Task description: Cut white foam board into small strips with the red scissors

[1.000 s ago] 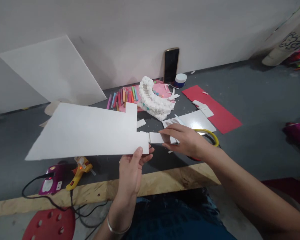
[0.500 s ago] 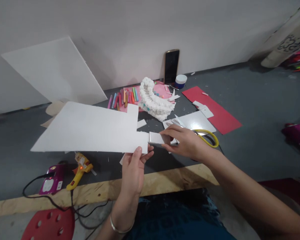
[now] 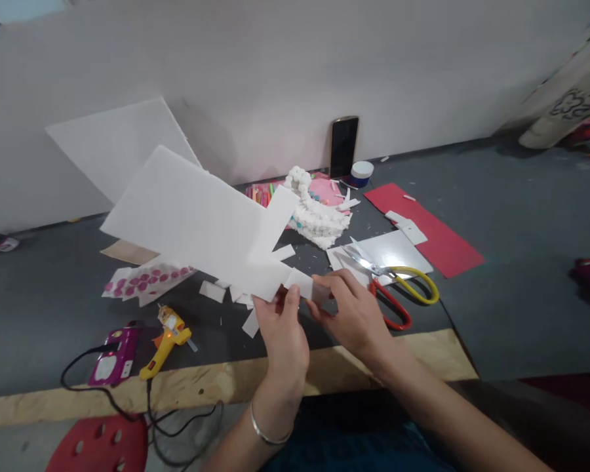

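My left hand (image 3: 282, 334) pinches the near corner of a large white foam sheet (image 3: 196, 219), which is raised and tilted up to the left. Beside it my right hand (image 3: 351, 314) grips a small white foam strip (image 3: 302, 283) that juts from the sheet's corner. Both hands hover above the dark floor mat, just beyond a wooden board edge (image 3: 216, 383). Several small white offcuts (image 3: 229, 295) lie under the sheet.
Scissors (image 3: 398, 288) with yellow and red handles lie right of my hands on a white card (image 3: 403, 246). A yellow glue gun (image 3: 167, 334) and purple power strip (image 3: 114, 354) sit left. A white foam model (image 3: 317, 216), crayons, phone (image 3: 344, 145), red paper (image 3: 432, 233) and dotted sheet (image 3: 137, 282) lie beyond.
The foam sheet has swung from lying flat to tilted up on the left. My hands came closer together and nearer to me, uncovering the scissors and the dotted sheet.
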`<state>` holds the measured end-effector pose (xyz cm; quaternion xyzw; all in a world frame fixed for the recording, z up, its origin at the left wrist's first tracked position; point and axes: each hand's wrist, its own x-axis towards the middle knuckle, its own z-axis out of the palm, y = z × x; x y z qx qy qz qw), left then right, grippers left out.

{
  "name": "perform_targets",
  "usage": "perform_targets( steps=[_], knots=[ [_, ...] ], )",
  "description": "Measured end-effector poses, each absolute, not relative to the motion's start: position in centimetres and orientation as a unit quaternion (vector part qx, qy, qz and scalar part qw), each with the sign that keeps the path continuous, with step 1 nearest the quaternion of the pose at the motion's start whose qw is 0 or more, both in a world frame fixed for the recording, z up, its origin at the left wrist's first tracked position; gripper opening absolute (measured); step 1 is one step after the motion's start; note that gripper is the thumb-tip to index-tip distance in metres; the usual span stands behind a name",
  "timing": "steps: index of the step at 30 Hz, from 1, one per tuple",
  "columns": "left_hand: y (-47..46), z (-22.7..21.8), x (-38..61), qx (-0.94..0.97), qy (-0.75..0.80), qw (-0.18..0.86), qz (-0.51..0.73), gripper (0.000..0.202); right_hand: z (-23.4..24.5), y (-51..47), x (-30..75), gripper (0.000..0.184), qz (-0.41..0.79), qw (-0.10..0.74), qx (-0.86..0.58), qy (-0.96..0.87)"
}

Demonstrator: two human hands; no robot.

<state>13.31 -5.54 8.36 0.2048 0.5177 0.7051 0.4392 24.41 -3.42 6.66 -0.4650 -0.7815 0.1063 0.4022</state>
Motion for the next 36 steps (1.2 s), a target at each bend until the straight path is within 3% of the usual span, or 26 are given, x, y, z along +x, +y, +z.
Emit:
perform_targets(
  steps=[3, 10, 16, 23, 31, 36],
  knots=[
    [-5.1, 8.6, 12.5, 0.214, 0.518, 0.442, 0.700, 0.059, 7.0, -3.6, 24.4, 0.020, 0.176, 0.396, -0.468, -0.770],
    [-4.9, 8.2, 10.6, 0.250, 0.496, 0.502, 0.663, 0.065, 7.7, -1.9, 25.0, 0.027, 0.465, 0.378, -0.451, -0.661],
    [-5.5, 7.5, 9.9, 0.277, 0.494, 0.537, 0.626, 0.062, 7.8, 0.0, 23.9, 0.030, 0.666, 0.342, -0.364, -0.554],
    [-5.6, 6.8, 9.5, 0.303, 0.502, 0.544, 0.600, 0.058, 6.9, 0.1, 23.1, 0.032, 0.684, 0.358, -0.382, -0.508],
    [-6.4, 6.8, 10.8, 0.313, 0.542, 0.541, 0.562, 0.033, 6.6, -0.6, 22.3, 0.028, 0.633, 0.424, -0.436, -0.480],
    [-6.9, 7.1, 11.1, 0.366, 0.610, 0.503, 0.490, 0.041, 6.9, -1.2, 22.0, 0.027, 0.635, 0.427, -0.465, -0.446]
  ],
)
